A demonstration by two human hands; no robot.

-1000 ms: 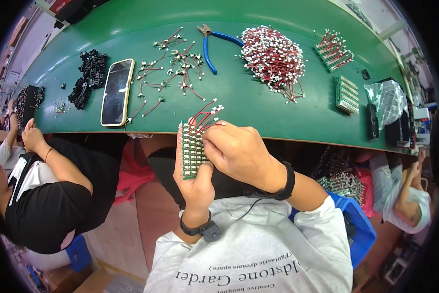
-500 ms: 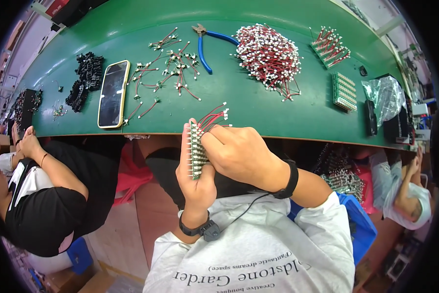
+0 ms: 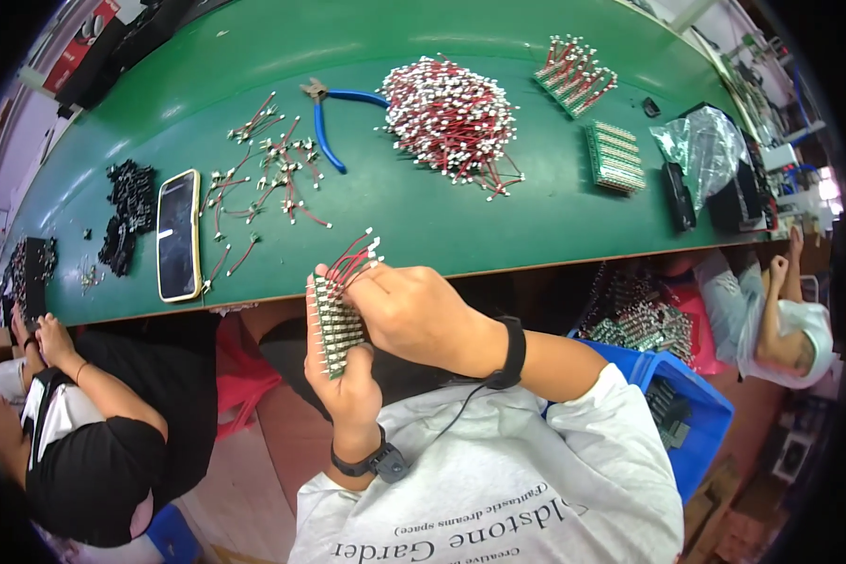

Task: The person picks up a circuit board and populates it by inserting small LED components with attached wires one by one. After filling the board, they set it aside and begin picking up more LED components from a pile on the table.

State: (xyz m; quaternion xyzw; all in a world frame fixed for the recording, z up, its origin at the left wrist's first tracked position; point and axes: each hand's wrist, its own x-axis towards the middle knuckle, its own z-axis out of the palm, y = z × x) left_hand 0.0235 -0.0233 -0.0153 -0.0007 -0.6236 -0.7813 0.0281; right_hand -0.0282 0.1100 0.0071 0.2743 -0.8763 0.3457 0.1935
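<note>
My left hand (image 3: pixel 347 395) grips a panel of small green circuit boards (image 3: pixel 336 324), with rows of pale connectors and pins along its left edge. It is held tilted up in front of the table edge. Closed fingers of my right hand (image 3: pixel 423 308) press against the panel's upper right face; their tips are hidden. Several red wire leads (image 3: pixel 352 256) with white plugs stick up from the panel's top, beside the right fingers. Whether any of them is pinched in that hand does not show.
On the green table (image 3: pixel 263 244) lie a heap of red wire leads (image 3: pixel 451 117), blue-handled cutters (image 3: pixel 324 132), scattered leads with small boards (image 3: pixel 286 169), a phone (image 3: pixel 178 235), black parts (image 3: pixel 126 211), a wired panel (image 3: pixel 578 80) and stacked panels (image 3: pixel 616 155). A blue bin (image 3: pixel 700 451) stands right; a co-worker (image 3: pixel 94 423) sits left.
The view has shifted, so the table's things sit further left in the picture. Both hands stay on the panel, with the right hand's fingers still closed against it.
</note>
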